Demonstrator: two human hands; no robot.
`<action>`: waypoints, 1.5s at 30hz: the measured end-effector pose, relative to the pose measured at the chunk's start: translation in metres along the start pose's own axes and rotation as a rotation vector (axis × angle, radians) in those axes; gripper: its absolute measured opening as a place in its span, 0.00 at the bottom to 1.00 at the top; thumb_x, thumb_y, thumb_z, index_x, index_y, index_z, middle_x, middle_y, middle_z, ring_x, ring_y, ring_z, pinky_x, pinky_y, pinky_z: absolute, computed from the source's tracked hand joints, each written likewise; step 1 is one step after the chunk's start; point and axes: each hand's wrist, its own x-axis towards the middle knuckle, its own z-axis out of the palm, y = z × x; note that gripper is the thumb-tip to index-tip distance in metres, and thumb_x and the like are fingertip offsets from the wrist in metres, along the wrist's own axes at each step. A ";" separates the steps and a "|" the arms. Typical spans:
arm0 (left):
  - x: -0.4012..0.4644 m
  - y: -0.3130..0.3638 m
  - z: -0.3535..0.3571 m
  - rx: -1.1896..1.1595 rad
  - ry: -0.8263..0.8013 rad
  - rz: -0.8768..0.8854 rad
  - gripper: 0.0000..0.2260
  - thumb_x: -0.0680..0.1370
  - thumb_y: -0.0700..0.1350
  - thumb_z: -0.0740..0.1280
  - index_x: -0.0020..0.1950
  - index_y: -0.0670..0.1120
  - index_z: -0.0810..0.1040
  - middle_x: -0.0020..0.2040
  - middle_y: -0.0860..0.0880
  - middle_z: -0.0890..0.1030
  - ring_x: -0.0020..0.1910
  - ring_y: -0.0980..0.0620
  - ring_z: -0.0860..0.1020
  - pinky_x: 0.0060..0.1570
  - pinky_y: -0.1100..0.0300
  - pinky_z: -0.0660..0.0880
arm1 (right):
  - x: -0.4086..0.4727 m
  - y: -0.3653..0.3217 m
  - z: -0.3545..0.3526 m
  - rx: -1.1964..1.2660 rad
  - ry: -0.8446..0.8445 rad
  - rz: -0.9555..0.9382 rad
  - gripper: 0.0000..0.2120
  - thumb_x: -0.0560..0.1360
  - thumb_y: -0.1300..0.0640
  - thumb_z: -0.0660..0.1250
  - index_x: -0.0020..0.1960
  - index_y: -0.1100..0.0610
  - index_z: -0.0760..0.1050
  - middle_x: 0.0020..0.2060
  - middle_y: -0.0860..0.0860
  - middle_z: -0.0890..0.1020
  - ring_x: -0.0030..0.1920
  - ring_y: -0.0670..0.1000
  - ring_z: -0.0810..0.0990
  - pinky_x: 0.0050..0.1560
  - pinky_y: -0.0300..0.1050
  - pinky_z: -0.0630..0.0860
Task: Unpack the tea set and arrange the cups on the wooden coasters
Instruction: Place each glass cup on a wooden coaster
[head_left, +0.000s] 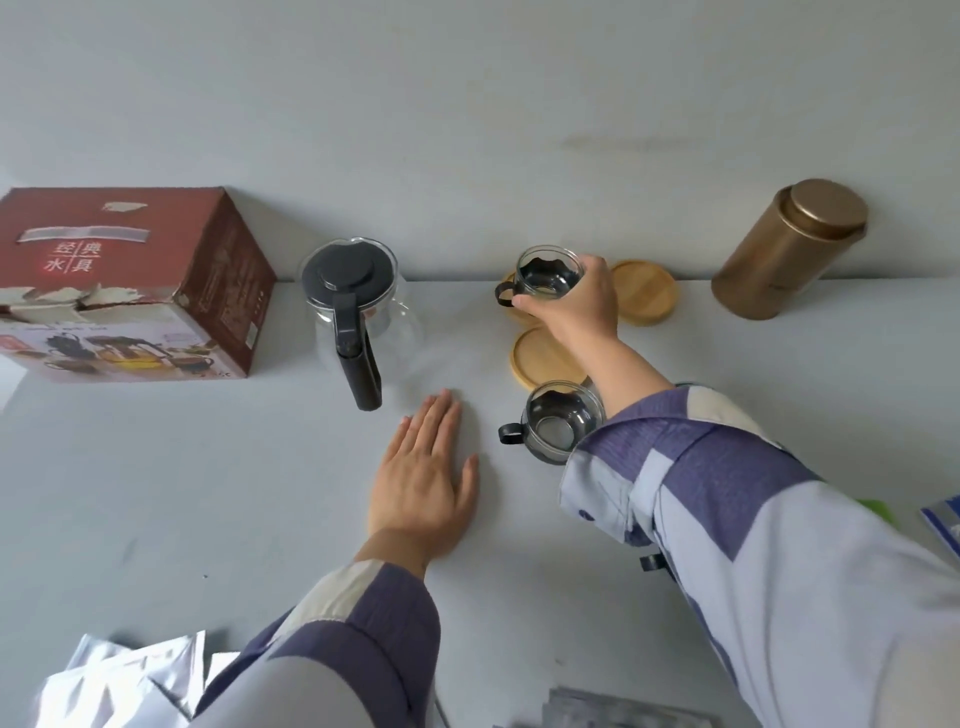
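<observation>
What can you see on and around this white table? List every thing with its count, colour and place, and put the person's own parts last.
box: one, dark red, far left of the table.
teapot: one, clear glass with black lid and handle, right of the box.
held cup: one, clear glass with black holder, over the far coasters.
near cup: one, same kind, standing on the table.
coasters: at least three, light wood, around the held cup.
tin: one, gold, far right by the wall.
silver wrapping: crumpled, bottom left.
table: one, white.
sleeves: two, purple and pale patchwork.
left hand: flat on the table.
right hand: grips the held cup.
</observation>
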 end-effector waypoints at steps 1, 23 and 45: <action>0.000 0.000 0.000 -0.001 0.000 -0.003 0.28 0.79 0.56 0.51 0.78 0.47 0.55 0.78 0.51 0.54 0.77 0.55 0.51 0.74 0.61 0.41 | 0.003 0.001 0.003 -0.028 0.008 0.008 0.39 0.58 0.46 0.80 0.63 0.57 0.68 0.60 0.52 0.75 0.61 0.52 0.74 0.58 0.48 0.74; -0.001 0.003 -0.003 -0.005 -0.011 -0.010 0.31 0.77 0.58 0.45 0.77 0.46 0.56 0.78 0.51 0.54 0.77 0.54 0.52 0.75 0.59 0.44 | -0.052 -0.002 -0.047 0.098 -0.183 0.103 0.39 0.68 0.46 0.74 0.73 0.54 0.60 0.68 0.52 0.69 0.70 0.53 0.65 0.69 0.51 0.66; 0.000 0.001 0.001 0.000 -0.002 -0.019 0.28 0.79 0.56 0.50 0.77 0.46 0.56 0.78 0.51 0.54 0.77 0.54 0.51 0.75 0.59 0.44 | -0.163 0.062 -0.004 0.165 0.182 0.013 0.38 0.61 0.55 0.80 0.66 0.63 0.68 0.60 0.56 0.75 0.62 0.57 0.73 0.65 0.53 0.69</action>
